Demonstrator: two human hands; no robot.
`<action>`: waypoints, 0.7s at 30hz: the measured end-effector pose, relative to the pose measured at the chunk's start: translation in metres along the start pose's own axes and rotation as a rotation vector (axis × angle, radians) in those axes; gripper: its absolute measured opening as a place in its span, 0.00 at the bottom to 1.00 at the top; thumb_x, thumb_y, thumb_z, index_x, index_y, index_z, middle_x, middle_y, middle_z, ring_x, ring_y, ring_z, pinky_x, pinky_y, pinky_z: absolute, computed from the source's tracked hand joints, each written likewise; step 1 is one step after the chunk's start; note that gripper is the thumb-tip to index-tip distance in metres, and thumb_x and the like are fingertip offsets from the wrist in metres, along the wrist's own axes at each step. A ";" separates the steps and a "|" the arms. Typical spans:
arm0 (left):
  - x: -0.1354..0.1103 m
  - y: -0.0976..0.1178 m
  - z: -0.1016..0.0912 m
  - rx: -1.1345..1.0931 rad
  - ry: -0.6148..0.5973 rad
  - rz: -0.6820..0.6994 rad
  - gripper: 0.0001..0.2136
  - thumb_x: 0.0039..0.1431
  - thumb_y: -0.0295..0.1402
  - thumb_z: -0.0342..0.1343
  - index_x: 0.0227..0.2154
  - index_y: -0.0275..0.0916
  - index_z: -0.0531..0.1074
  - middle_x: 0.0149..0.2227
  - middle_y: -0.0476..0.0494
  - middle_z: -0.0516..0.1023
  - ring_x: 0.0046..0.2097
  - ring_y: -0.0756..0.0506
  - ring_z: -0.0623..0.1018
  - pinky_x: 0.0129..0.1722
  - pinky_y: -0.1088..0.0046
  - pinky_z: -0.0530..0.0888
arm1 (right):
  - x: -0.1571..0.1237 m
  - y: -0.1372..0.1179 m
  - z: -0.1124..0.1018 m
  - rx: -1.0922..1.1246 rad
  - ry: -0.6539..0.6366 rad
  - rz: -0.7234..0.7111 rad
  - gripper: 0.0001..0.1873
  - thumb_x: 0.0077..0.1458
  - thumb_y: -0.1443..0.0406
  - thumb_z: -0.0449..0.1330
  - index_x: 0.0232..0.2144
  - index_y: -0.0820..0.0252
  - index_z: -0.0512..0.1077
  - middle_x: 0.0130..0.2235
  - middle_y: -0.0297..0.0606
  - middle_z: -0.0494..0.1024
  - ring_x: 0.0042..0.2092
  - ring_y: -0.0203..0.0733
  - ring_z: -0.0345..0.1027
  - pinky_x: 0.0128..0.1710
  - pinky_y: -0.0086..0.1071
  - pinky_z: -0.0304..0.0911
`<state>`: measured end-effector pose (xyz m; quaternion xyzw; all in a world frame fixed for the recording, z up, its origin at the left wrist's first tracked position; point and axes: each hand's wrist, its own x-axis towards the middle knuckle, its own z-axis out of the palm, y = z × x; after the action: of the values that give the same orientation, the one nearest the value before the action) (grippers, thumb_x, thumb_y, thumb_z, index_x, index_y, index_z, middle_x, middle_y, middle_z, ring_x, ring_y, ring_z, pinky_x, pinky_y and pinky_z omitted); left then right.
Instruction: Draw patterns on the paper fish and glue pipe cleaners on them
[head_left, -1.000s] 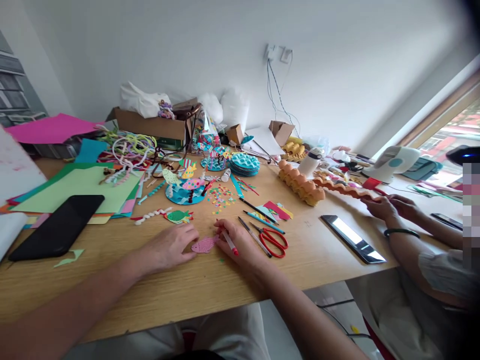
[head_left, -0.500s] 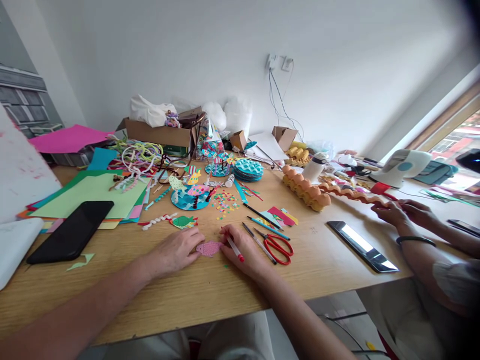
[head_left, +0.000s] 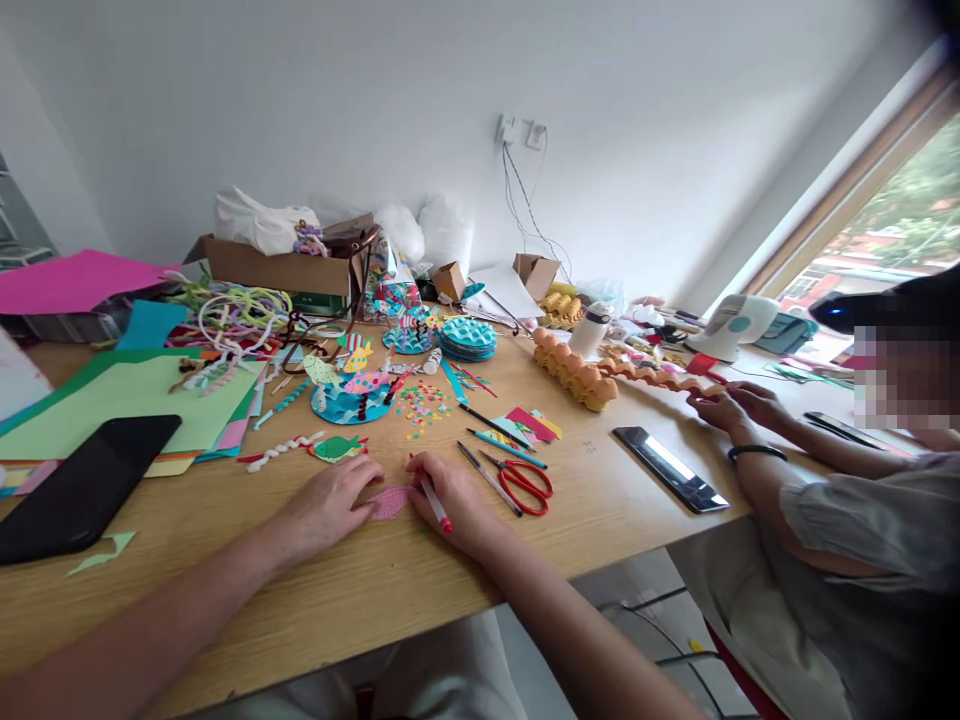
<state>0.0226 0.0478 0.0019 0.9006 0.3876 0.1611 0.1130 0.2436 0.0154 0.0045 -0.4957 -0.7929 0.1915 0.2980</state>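
Observation:
A small pink paper fish (head_left: pixel 390 503) with a dotted pattern lies near the front of the wooden table, between my hands. My left hand (head_left: pixel 330 502) is closed at its left end, thumb and fingers holding the edge. A red gel pen (head_left: pixel 435 503) with a clear barrel sits in my right hand (head_left: pixel 459 508), its red end pointing back toward me. The right fingers also touch the fish's right end. Just beyond is a green paper fish (head_left: pixel 337 448). To the right lie red-handled scissors (head_left: pixel 525 487), a grey pen (head_left: pixel 489 480) and a teal pen (head_left: pixel 506 449).
Coloured paper sheets (head_left: pixel 135 400) and a black phone (head_left: pixel 90 485) lie left. Behind are a blue scalloped piece with paper fish (head_left: pixel 349 403), confetti (head_left: pixel 424 405) and egg-carton strips (head_left: pixel 577 372). At right, a co-worker's hands (head_left: pixel 720 412) hold a carton strip near a tablet (head_left: pixel 667 468).
The view has swung to the right, so the table's things appear further left and more of the co-worker shows. Both my hands stay at the pink fish, with the pen still held.

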 end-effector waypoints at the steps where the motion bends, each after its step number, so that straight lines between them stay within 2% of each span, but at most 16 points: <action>1: 0.001 -0.001 0.000 -0.005 0.001 -0.002 0.10 0.56 0.26 0.55 0.41 0.41 0.72 0.46 0.41 0.79 0.49 0.39 0.78 0.50 0.61 0.75 | 0.000 -0.001 0.001 -0.016 -0.006 -0.007 0.16 0.51 0.74 0.62 0.42 0.56 0.70 0.38 0.39 0.79 0.41 0.45 0.73 0.42 0.33 0.65; 3: 0.003 -0.001 0.000 -0.015 -0.008 -0.001 0.10 0.56 0.28 0.57 0.41 0.42 0.73 0.45 0.41 0.79 0.49 0.38 0.78 0.49 0.61 0.76 | 0.001 -0.004 0.001 -0.045 -0.026 -0.023 0.15 0.53 0.73 0.62 0.44 0.57 0.71 0.40 0.41 0.80 0.43 0.46 0.75 0.44 0.35 0.67; 6: 0.006 0.000 -0.001 -0.032 -0.027 0.001 0.04 0.58 0.29 0.56 0.36 0.42 0.72 0.40 0.43 0.79 0.44 0.39 0.79 0.45 0.63 0.76 | -0.002 -0.010 -0.002 -0.079 -0.036 -0.067 0.16 0.55 0.74 0.60 0.46 0.58 0.73 0.44 0.44 0.81 0.46 0.48 0.75 0.47 0.37 0.68; 9: 0.005 0.002 -0.002 -0.052 -0.034 -0.005 0.02 0.58 0.29 0.54 0.33 0.42 0.71 0.37 0.44 0.78 0.41 0.40 0.78 0.42 0.64 0.76 | -0.006 -0.012 -0.011 -0.026 -0.004 -0.085 0.15 0.58 0.75 0.56 0.45 0.59 0.75 0.46 0.47 0.82 0.48 0.48 0.75 0.50 0.38 0.67; 11: 0.004 0.003 -0.003 -0.066 -0.034 -0.005 0.02 0.59 0.29 0.53 0.32 0.42 0.70 0.36 0.44 0.77 0.41 0.40 0.78 0.41 0.64 0.75 | -0.009 -0.008 -0.021 0.086 0.014 -0.028 0.15 0.58 0.74 0.53 0.43 0.60 0.77 0.42 0.45 0.82 0.45 0.46 0.76 0.47 0.37 0.69; 13: 0.004 0.004 -0.002 -0.082 -0.032 0.002 0.03 0.60 0.30 0.52 0.31 0.42 0.69 0.36 0.44 0.77 0.40 0.41 0.77 0.40 0.64 0.75 | -0.010 -0.001 -0.033 0.235 0.018 0.069 0.18 0.55 0.76 0.51 0.41 0.60 0.77 0.38 0.40 0.82 0.41 0.43 0.76 0.42 0.34 0.70; 15: 0.003 0.004 -0.001 -0.096 -0.026 0.009 0.05 0.61 0.32 0.51 0.30 0.42 0.69 0.35 0.44 0.77 0.39 0.41 0.77 0.39 0.65 0.74 | -0.009 0.006 -0.045 0.360 0.056 0.167 0.21 0.53 0.76 0.49 0.42 0.60 0.77 0.38 0.38 0.81 0.39 0.40 0.76 0.40 0.31 0.70; 16: 0.003 0.004 0.000 -0.102 -0.021 0.012 0.05 0.61 0.32 0.50 0.29 0.42 0.68 0.35 0.44 0.77 0.39 0.41 0.76 0.39 0.66 0.74 | -0.008 0.009 -0.050 0.352 0.064 0.205 0.20 0.54 0.76 0.50 0.43 0.60 0.76 0.39 0.38 0.81 0.38 0.39 0.76 0.38 0.31 0.70; 18: 0.004 0.003 0.001 -0.112 -0.009 0.015 0.06 0.61 0.31 0.49 0.30 0.42 0.68 0.35 0.44 0.77 0.39 0.41 0.76 0.39 0.66 0.73 | -0.006 0.012 -0.058 0.158 0.063 0.236 0.19 0.55 0.76 0.51 0.44 0.61 0.76 0.40 0.40 0.81 0.39 0.40 0.76 0.40 0.31 0.68; 21: 0.004 -0.001 0.002 -0.131 0.012 0.017 0.08 0.63 0.29 0.46 0.32 0.42 0.69 0.36 0.44 0.77 0.40 0.41 0.76 0.41 0.66 0.73 | -0.004 0.009 -0.062 -0.257 -0.068 0.239 0.23 0.58 0.77 0.51 0.52 0.60 0.74 0.47 0.44 0.81 0.48 0.44 0.75 0.47 0.32 0.65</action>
<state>0.0251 0.0513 0.0010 0.8935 0.3693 0.1926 0.1679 0.2921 0.0166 0.0449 -0.6136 -0.7561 0.1392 0.1802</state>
